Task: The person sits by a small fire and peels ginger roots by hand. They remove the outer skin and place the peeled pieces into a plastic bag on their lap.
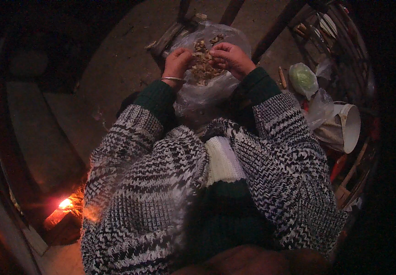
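A clear plastic bag (198,94) lies spread open in front of me, with a heap of small brown and tan dried pieces (204,70) on it. Over the heap, my left hand (178,64) and my right hand (233,60) face each other with fingertips pinched. A small pale dried piece (201,53) spans the gap between them; its exact shape is too dim to make out. One darker clump of dried pieces (217,39) sits apart, near the bag's far side. A bracelet (173,79) circles my left wrist.
Beneath the bag's far left edge shows a dark wooden piece (170,36). On the right are a green item in a plastic bag (303,80), a tipped white bucket (351,129) and a corncob-like stick (282,77). Burning wood (65,204) glows close to my left side. Dark legs (275,29) stand beyond.
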Motion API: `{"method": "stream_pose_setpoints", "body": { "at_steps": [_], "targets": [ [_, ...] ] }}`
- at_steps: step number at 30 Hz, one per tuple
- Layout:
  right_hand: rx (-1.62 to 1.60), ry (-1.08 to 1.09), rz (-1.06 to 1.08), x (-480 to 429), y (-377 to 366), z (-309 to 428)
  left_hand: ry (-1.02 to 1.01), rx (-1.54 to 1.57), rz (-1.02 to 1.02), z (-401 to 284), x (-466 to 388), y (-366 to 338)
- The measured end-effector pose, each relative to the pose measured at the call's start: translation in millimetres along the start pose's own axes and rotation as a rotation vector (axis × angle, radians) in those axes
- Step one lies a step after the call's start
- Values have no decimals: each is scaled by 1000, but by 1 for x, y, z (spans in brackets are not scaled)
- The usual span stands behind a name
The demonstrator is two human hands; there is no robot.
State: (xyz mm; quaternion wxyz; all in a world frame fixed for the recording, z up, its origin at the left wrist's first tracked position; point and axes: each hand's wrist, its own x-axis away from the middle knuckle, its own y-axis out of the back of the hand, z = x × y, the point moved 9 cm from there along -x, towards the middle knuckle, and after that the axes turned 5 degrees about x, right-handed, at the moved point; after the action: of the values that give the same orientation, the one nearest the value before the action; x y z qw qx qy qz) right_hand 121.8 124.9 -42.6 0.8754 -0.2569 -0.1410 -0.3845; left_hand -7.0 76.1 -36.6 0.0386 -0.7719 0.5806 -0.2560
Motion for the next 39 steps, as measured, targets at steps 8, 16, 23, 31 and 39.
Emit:
{"method": "stream_pose_setpoints", "body": {
  "at_steps": [8, 16, 23, 31, 39],
  "targets": [
    [-56, 52, 6, 2, -3, 4, 45, -252, -79, 4, -3, 12],
    [21, 87, 48, -1, -6, 3, -68, -348, 13, 0, -4, -4],
    [253, 229, 75, 1, -12, 12, -88, -334, 92, -6, -2, -15],
    [307, 275, 103, 1, -16, 15, -163, -367, 103, -4, -6, -13],
    [43, 125, 83, 3, -10, 10, -101, -220, 56, -3, -5, -7]
  ]
}}
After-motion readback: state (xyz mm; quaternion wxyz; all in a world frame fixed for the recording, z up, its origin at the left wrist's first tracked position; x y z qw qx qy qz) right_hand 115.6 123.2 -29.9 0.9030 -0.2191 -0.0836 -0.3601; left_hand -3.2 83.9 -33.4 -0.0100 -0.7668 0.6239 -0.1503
